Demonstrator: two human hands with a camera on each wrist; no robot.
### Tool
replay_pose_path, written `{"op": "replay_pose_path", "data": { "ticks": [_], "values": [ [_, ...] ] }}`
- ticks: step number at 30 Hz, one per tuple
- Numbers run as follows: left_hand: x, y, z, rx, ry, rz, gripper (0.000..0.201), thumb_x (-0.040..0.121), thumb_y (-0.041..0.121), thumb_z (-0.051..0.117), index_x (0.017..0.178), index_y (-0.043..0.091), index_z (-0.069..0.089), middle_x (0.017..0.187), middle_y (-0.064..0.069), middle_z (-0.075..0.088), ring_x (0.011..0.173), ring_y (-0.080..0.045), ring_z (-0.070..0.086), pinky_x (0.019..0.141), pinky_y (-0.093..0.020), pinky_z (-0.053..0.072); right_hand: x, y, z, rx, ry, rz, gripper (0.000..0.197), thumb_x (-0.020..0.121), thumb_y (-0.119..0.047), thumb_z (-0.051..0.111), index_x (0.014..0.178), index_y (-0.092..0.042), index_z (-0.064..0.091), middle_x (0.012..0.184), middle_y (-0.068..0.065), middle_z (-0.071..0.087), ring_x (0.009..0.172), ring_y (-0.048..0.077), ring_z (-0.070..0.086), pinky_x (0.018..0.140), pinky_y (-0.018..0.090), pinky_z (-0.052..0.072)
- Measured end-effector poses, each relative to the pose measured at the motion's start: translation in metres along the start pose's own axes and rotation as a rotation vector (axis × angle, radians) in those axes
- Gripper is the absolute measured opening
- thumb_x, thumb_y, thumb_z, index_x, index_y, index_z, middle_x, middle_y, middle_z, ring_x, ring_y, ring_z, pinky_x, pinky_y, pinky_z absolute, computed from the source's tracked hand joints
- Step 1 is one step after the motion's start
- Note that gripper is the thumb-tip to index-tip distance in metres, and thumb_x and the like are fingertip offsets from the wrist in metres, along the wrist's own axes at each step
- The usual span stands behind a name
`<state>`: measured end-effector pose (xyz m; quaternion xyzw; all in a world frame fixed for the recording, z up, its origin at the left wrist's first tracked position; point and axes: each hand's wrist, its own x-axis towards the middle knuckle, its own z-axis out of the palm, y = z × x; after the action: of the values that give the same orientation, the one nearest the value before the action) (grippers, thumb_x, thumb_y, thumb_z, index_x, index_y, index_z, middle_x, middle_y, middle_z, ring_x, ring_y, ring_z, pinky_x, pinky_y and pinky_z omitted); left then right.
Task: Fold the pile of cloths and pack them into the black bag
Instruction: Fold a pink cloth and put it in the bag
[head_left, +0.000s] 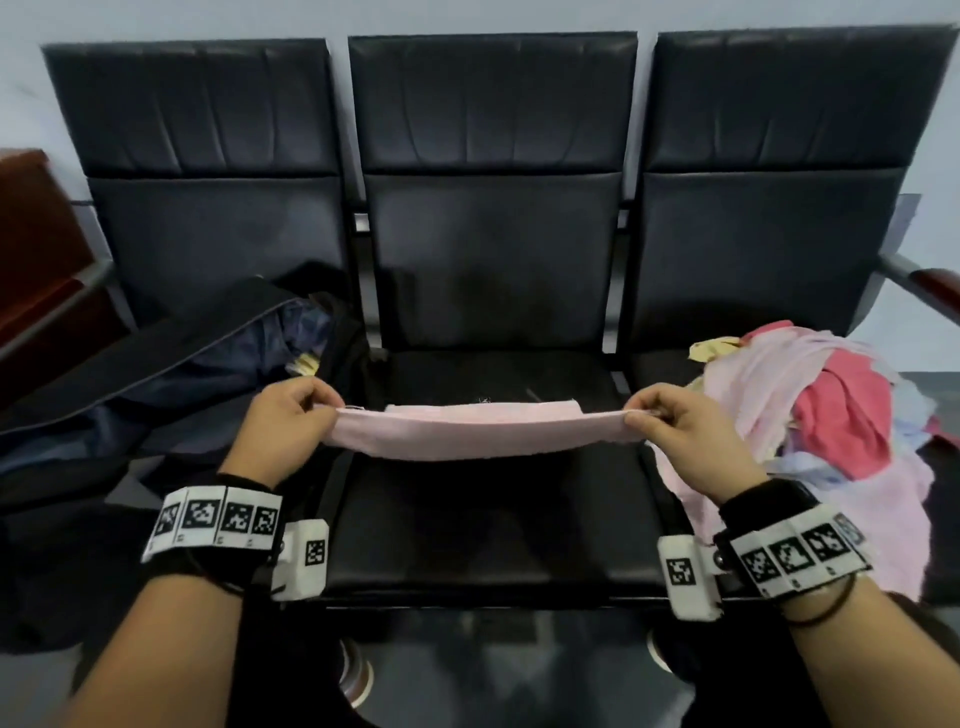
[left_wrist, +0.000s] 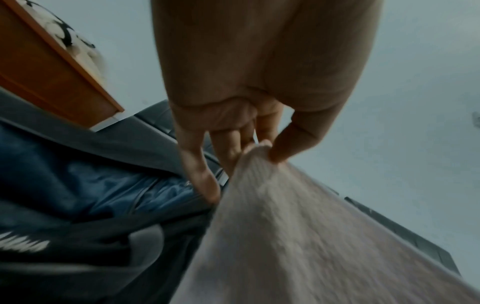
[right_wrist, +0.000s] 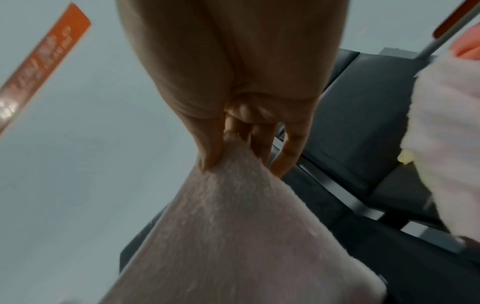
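Note:
A pale pink cloth (head_left: 480, 432) is stretched level above the middle seat (head_left: 488, 519) of a black bench. My left hand (head_left: 298, 408) pinches its left end between thumb and fingers, and my right hand (head_left: 660, 415) pinches its right end. In the left wrist view the thumb and fingers of the left hand (left_wrist: 262, 150) hold a corner of the cloth (left_wrist: 298, 236). The right wrist view shows the right hand (right_wrist: 226, 148) pinching the cloth (right_wrist: 241, 226). The open black bag (head_left: 171, 384) with blue lining lies on the left seat. A pile of cloths (head_left: 826, 415), pink, red, yellow and light blue, sits on the right seat.
The bench has three black seats with tall backrests (head_left: 493, 156) against a pale wall. A metal armrest (head_left: 914, 280) sticks out at the far right. A brown wooden cabinet (head_left: 36, 249) stands at the left. Dark floor shows below the seat's front edge.

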<state>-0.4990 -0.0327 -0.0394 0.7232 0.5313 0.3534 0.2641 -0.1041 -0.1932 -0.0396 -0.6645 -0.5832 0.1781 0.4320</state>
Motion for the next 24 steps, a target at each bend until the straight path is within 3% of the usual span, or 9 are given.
{"op": "replay_pose_path", "data": {
  "ticks": [2, 5, 7, 9, 13, 17, 21, 24],
  "values": [
    [-0.012, -0.018, 0.008, 0.021, -0.136, -0.086, 0.03, 0.076, -0.009, 0.062, 0.067, 0.018, 0.07, 0.066, -0.002, 0.067, 0.062, -0.011, 0.055, 0.061, -0.02, 0.044, -0.009, 0.013, 0.003, -0.024, -0.089, 0.035, 0.01, 0.088, -0.002, 0.068, 0.082, -0.011, 0.069, 0.075, -0.006, 0.067, 0.069, -0.003, 0.058, 0.065, 0.007, 0.043],
    [-0.026, -0.039, 0.019, 0.02, -0.323, -0.173, 0.028, 0.077, -0.011, 0.061, 0.069, 0.014, 0.071, 0.053, 0.006, 0.061, 0.049, -0.002, 0.05, 0.053, -0.019, 0.04, -0.018, 0.028, 0.007, -0.017, -0.172, 0.078, 0.01, 0.088, -0.003, 0.069, 0.083, -0.012, 0.07, 0.074, -0.007, 0.067, 0.067, -0.007, 0.057, 0.064, 0.007, 0.042],
    [-0.032, -0.048, 0.024, -0.017, -0.373, -0.21, 0.029, 0.077, -0.015, 0.059, 0.071, 0.011, 0.07, 0.047, 0.008, 0.059, 0.044, 0.002, 0.047, 0.047, -0.014, 0.037, -0.019, 0.038, 0.011, -0.003, -0.196, 0.114, 0.011, 0.088, -0.005, 0.07, 0.082, -0.013, 0.07, 0.074, -0.007, 0.067, 0.066, -0.006, 0.057, 0.064, 0.008, 0.043],
    [-0.032, -0.055, 0.031, -0.05, -0.366, -0.245, 0.029, 0.078, -0.016, 0.057, 0.073, 0.009, 0.07, 0.047, 0.008, 0.057, 0.045, 0.001, 0.046, 0.048, -0.015, 0.038, -0.017, 0.047, 0.017, -0.011, -0.196, 0.148, 0.011, 0.088, -0.007, 0.07, 0.082, -0.016, 0.07, 0.073, -0.007, 0.066, 0.065, -0.005, 0.056, 0.063, 0.009, 0.042],
    [-0.023, -0.065, 0.048, -0.081, -0.27, -0.263, 0.028, 0.08, -0.013, 0.056, 0.081, 0.011, 0.07, 0.058, 0.002, 0.058, 0.059, -0.016, 0.048, 0.061, -0.028, 0.038, -0.004, 0.067, 0.032, -0.021, -0.11, 0.209, 0.012, 0.089, -0.012, 0.069, 0.08, -0.019, 0.07, 0.079, -0.002, 0.069, 0.072, 0.004, 0.059, 0.065, 0.016, 0.045],
    [-0.01, -0.073, 0.071, -0.064, -0.182, -0.268, 0.028, 0.084, -0.006, 0.056, 0.086, 0.021, 0.065, 0.075, -0.003, 0.064, 0.064, -0.016, 0.054, 0.062, -0.027, 0.043, 0.013, 0.087, 0.052, -0.028, -0.023, 0.273, 0.014, 0.089, -0.014, 0.069, 0.078, -0.022, 0.069, 0.08, -0.005, 0.069, 0.072, 0.004, 0.058, 0.062, 0.011, 0.041],
    [0.006, -0.082, 0.09, -0.049, -0.163, -0.276, 0.027, 0.087, 0.0, 0.054, 0.088, 0.025, 0.064, 0.083, -0.001, 0.064, 0.072, -0.014, 0.056, 0.066, -0.028, 0.042, 0.031, 0.106, 0.067, -0.052, 0.011, 0.297, 0.013, 0.089, -0.013, 0.068, 0.079, -0.021, 0.069, 0.08, -0.006, 0.069, 0.076, 0.008, 0.06, 0.068, 0.02, 0.044],
    [0.019, -0.089, 0.1, -0.01, -0.182, -0.306, 0.025, 0.089, 0.004, 0.052, 0.093, 0.026, 0.064, 0.086, 0.003, 0.063, 0.078, -0.014, 0.058, 0.069, -0.029, 0.043, 0.045, 0.119, 0.073, -0.08, -0.011, 0.313, 0.015, 0.09, -0.017, 0.067, 0.079, -0.026, 0.068, 0.079, -0.01, 0.067, 0.077, 0.003, 0.06, 0.066, 0.018, 0.043]
  ]
}}
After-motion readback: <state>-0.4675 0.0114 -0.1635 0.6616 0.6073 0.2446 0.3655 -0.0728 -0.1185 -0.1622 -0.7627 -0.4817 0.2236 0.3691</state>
